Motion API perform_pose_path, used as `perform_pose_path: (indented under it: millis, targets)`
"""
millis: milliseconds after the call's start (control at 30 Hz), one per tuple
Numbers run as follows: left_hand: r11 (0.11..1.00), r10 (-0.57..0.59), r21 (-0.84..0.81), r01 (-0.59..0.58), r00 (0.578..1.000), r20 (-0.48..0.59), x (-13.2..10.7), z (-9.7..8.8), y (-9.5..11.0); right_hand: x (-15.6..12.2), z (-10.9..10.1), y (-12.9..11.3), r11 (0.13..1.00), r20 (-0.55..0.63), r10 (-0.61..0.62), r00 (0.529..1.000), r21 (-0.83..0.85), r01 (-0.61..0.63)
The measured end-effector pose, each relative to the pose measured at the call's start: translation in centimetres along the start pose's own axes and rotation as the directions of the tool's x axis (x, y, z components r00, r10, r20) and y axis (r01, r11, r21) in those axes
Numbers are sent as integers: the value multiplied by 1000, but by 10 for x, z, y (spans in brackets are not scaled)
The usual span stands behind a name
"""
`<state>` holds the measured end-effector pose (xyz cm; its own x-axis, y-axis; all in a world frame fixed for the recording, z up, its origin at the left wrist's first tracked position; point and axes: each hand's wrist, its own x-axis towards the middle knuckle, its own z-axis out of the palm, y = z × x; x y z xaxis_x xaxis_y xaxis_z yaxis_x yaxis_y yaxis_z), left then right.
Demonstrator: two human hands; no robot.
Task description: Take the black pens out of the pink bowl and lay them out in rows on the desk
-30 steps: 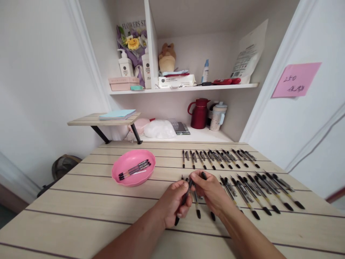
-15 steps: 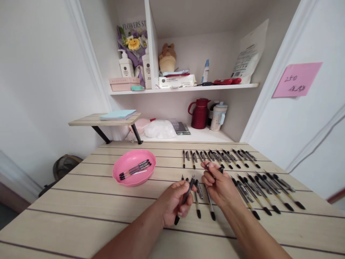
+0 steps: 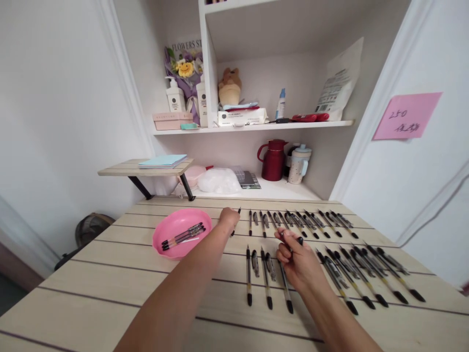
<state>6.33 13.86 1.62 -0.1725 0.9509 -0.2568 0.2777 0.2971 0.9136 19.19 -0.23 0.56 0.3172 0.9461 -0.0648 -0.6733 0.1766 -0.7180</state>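
My left hand (image 3: 229, 218) is closed on a pen (image 3: 239, 212), which stands out at its right side, left of the back row. Much of that pen is hidden by the hand. My right hand (image 3: 296, 252) is closed over the front row, with a pen cap (image 3: 300, 241) between its fingers; only the cap's ends show. Below it lies an uncapped pen (image 3: 287, 291), partly covered by the hand. At the front row's left end is another uncapped pen (image 3: 249, 278), with a loose cap (image 3: 255, 263) beside it. The back row (image 3: 308, 222) also has pens and caps side by side.
A pink bowl (image 3: 161, 248) with several pens in it stands on the left of the wooden tabletop (image 3: 110, 288). Behind it is a small raised shelf (image 3: 120, 168) on black legs. A red jug (image 3: 273, 160) and a patterned cup (image 3: 299, 165) stand at the back.
My left hand has moved forward with its pen, from the front row to beside the back row. My right hand has stayed nearly in place. The view has tilted slightly upward.
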Motion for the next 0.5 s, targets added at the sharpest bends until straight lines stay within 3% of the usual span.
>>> perform_pose_path:
  millis: [233,500]
  targets:
    - [929,21,369,-10,999,-24,34,5,-3,3,-2,5,997,26,42,999,-72,-40]
    - [867,194,478,-139,979,-66,23,5,-1,3,-2,4,995,27,33,999,-95,-30]
